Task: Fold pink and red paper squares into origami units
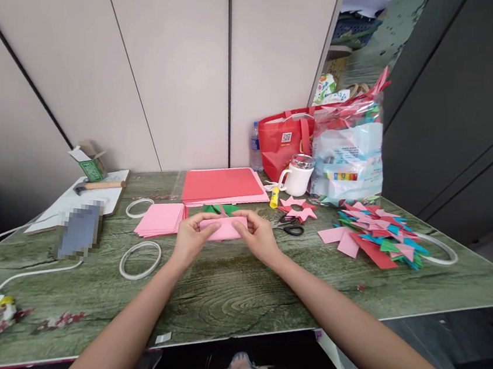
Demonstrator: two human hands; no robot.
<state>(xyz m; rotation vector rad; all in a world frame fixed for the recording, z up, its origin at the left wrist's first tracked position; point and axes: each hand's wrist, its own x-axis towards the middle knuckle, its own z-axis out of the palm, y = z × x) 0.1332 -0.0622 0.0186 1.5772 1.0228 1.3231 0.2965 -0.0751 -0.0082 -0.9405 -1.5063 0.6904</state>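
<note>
A folded strip of pink paper (223, 229) is held level between my two hands, just above the table. My left hand (192, 234) pinches its left end, thumb in front and fingers behind. At the right end my right hand (259, 237) grips it the same way. Behind the strip, green folded paper (213, 208) shows in part; my hands hide the rest. Left of my left hand lies a stack of square pink sheets (161, 219). Black-handled scissors (292, 230) rest just beyond my right hand, near a pink and red folded paper ring (297, 208).
Large red sheets (222, 185) lie at the back, by a yellow glue stick (274, 198) and a white mug (298, 177). Folded paper pieces (382, 234) are heaped at right. Tape rolls (140, 260), a hammer (100, 185) and a white cable (21, 275) occupy the left side.
</note>
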